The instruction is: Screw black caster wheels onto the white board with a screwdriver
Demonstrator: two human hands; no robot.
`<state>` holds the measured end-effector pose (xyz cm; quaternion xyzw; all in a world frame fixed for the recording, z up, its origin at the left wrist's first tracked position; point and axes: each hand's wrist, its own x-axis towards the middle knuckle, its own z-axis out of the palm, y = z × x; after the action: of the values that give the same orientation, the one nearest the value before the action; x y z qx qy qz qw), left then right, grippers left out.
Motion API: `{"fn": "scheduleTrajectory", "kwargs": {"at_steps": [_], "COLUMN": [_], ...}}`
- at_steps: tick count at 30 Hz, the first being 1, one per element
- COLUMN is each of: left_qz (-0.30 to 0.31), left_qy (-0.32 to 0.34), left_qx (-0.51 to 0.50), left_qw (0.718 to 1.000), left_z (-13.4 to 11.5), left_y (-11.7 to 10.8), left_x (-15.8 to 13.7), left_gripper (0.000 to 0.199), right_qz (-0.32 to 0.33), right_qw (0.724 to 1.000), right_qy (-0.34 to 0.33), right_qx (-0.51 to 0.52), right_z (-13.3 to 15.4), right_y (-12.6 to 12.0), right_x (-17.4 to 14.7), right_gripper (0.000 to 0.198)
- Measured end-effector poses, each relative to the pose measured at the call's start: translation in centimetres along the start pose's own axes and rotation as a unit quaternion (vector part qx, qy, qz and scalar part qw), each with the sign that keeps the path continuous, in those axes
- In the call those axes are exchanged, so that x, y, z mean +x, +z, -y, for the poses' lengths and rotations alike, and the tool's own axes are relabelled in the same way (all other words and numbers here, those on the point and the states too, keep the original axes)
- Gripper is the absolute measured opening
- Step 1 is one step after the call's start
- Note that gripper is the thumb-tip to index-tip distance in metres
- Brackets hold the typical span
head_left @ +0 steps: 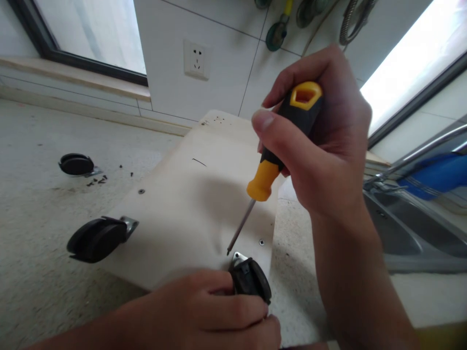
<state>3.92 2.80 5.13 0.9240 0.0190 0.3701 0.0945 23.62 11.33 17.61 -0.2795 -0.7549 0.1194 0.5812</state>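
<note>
Nearest, the left hand (219,311) is closed around a black caster (253,281), its fingers wrapped along the near side of the wheel, with the caster's metal plate at the near right part of a white board (171,233). The right hand (324,146) grips a yellow-and-black screwdriver (263,180), thumb and fingers about the handle; its shaft slants down to a tip just beside that plate, though whether the tip touches anything cannot be told. A screw (261,242) sits in the board near this caster. Across the board, a second caster (97,239) stands out at the left edge. Farther off, on the speckled countertop (32,214), a third caster (76,165) lies beside scattered small dark screws (98,181). To the right is a metal sink (397,260), with a blue item (434,177) near it. Behind everything, a socket (197,60) is set in the tiled wall (226,78).
</note>
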Motion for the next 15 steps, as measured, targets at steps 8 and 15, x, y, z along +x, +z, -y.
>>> {"fn": "scheduleTrajectory", "kwargs": {"at_steps": [8, 15], "left_qz": [0.002, 0.034], "left_qy": [0.002, 0.0], "left_qx": [-0.033, -0.018], "left_qw": [0.999, 0.999], "left_z": [0.6, 0.4], "left_y": [0.9, 0.8], "left_x": [-0.6, -1.0], "left_gripper": [0.038, 0.026], "right_qz": [0.018, 0.015], "right_qw": [0.997, 0.994], "right_qy": [0.032, 0.041], "right_qx": [-0.062, -0.097], "right_z": [0.7, 0.9], "right_y": [-0.2, 0.0], "right_x": [-0.9, -1.4], "right_gripper": [0.015, 0.015]}}
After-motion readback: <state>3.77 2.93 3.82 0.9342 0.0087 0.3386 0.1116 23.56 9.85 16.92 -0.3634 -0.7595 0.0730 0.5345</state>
